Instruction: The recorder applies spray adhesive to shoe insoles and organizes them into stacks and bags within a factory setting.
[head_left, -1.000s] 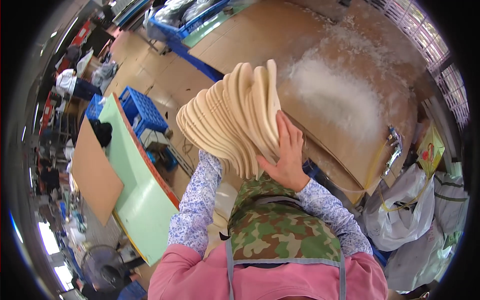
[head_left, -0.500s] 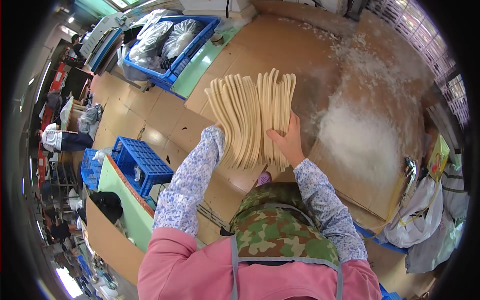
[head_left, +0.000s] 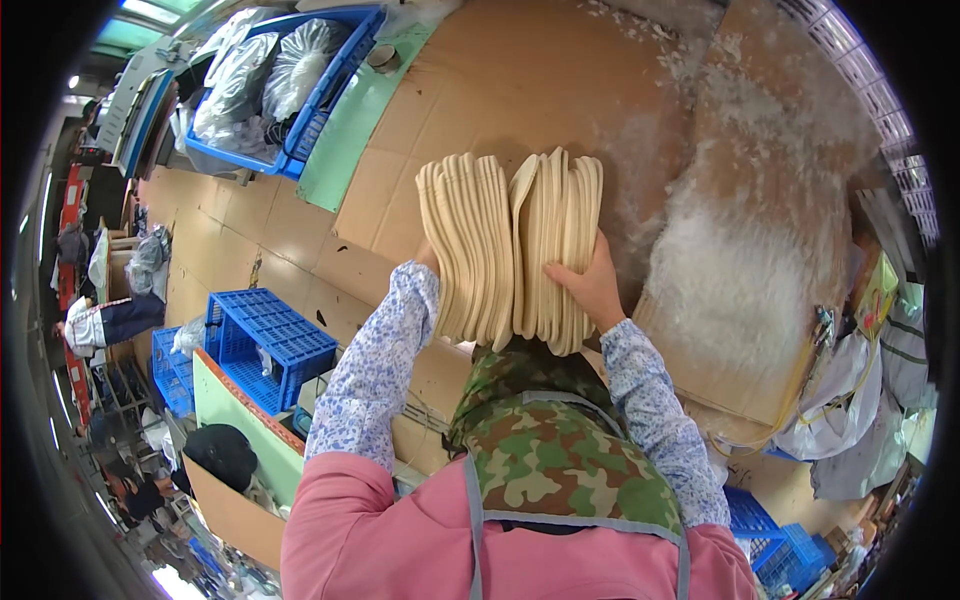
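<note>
Leftward, a blue crate (head_left: 275, 340) stands well apart from the hands. Next, the left hand (head_left: 428, 259) meets the left side of a stack of pale curved pieces (head_left: 488, 255); its grip is hidden. The stack sits between both hands, before the camouflage apron (head_left: 565, 455). The right hand (head_left: 595, 288) clamps its right side, thumb in front. Farther right, white fluff (head_left: 725, 285) covers cardboard (head_left: 540, 90).

White fluff (head_left: 725, 275) is covering cardboard sheeting (head_left: 520, 90) near a blue crate (head_left: 338, 82) of plastic bags (head_left: 300, 65) in this workshop.
</note>
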